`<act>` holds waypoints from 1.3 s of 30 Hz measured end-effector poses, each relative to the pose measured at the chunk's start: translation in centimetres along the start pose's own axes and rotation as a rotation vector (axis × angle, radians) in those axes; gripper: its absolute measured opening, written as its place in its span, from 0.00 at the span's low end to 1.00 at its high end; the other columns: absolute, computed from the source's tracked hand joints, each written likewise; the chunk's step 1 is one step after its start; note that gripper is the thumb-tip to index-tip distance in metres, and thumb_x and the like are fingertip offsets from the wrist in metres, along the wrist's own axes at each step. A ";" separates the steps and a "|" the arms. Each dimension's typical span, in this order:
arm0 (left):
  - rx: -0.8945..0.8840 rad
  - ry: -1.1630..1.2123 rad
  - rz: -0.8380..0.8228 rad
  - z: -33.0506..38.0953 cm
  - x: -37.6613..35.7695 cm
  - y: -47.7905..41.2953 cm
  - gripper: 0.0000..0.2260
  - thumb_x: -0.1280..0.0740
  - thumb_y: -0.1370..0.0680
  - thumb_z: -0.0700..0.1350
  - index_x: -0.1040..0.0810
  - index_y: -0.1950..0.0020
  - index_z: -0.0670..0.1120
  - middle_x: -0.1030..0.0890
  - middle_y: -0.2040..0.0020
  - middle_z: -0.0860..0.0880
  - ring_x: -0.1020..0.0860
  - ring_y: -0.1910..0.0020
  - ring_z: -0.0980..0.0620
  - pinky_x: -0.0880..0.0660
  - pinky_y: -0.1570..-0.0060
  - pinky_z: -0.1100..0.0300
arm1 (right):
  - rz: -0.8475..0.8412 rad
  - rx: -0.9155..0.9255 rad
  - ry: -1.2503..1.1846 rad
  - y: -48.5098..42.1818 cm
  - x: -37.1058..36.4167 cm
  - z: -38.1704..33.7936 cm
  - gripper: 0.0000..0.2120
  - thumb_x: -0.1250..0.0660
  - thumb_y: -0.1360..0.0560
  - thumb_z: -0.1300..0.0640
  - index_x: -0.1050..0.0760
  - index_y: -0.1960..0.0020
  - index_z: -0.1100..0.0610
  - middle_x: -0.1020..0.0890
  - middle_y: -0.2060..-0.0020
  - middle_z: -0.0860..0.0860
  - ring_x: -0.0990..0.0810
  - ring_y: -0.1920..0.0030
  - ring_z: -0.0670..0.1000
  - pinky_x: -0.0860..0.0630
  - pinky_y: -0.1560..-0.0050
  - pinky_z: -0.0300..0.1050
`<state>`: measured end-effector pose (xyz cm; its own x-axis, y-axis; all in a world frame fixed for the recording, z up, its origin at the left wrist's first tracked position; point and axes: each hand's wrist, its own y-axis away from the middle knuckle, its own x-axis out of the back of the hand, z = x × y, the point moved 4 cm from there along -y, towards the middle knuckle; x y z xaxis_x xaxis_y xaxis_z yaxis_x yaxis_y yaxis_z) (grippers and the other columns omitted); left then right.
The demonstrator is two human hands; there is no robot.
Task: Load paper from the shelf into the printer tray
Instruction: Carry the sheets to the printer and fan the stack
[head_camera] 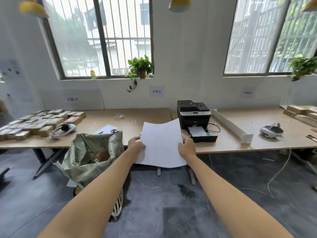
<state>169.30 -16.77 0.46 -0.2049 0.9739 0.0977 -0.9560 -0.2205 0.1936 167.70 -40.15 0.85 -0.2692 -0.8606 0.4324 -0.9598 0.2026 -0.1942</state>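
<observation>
I hold a thin stack of white paper (162, 143) out in front of me, above the floor and the table's front edge. My left hand (136, 145) grips its left edge and my right hand (187, 146) grips its right edge. The sheets curl upward at the far end. Behind and to the right stands a black printer (193, 112) on the table. Its paper tray (202, 134) is pulled out toward me, with white sheets lying in it. The shelf is not in view.
A wooden table (133, 117) spans the room under two barred windows. Several small boxes (37, 122) cover its left end. A green sack (92, 152) stands in a basket at the table's front. A long white channel (231, 127) and a headset (271, 130) lie right of the printer.
</observation>
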 end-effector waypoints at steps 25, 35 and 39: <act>0.128 0.151 0.230 1.6 -12.1 -24.3 0.27 0.44 0.23 0.22 0.32 0.26 0.38 0.22 0.53 0.42 0.23 0.58 0.47 0.28 0.66 0.64 | -0.196 -0.029 -0.126 -30.6 -5.8 9.0 0.14 0.40 0.25 0.69 0.17 0.48 0.60 0.14 0.52 0.58 0.17 0.49 0.62 0.24 0.58 0.45; 0.163 0.182 0.188 3.4 -13.5 -38.0 0.28 0.40 0.25 0.24 0.30 0.27 0.41 0.22 0.43 0.37 0.21 0.43 0.40 0.26 0.35 0.49 | -0.227 -0.049 -0.077 -42.3 -9.3 10.6 0.13 0.38 0.23 0.67 0.18 0.44 0.60 0.15 0.53 0.51 0.20 0.59 0.46 0.20 0.57 0.46; 0.165 0.181 0.175 3.8 -15.5 -43.8 0.29 0.39 0.26 0.24 0.30 0.26 0.42 0.20 0.43 0.39 0.20 0.41 0.40 0.25 0.36 0.49 | -0.213 -0.050 -0.094 -48.0 -10.3 11.7 0.12 0.38 0.23 0.68 0.18 0.46 0.63 0.14 0.50 0.58 0.17 0.51 0.59 0.19 0.50 0.55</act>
<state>215.13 -22.45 -5.80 -0.4122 0.9106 -0.0292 -0.8586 -0.3776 0.3468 217.53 -46.45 -4.59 -0.0538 -0.9257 0.3745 -0.9975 0.0327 -0.0624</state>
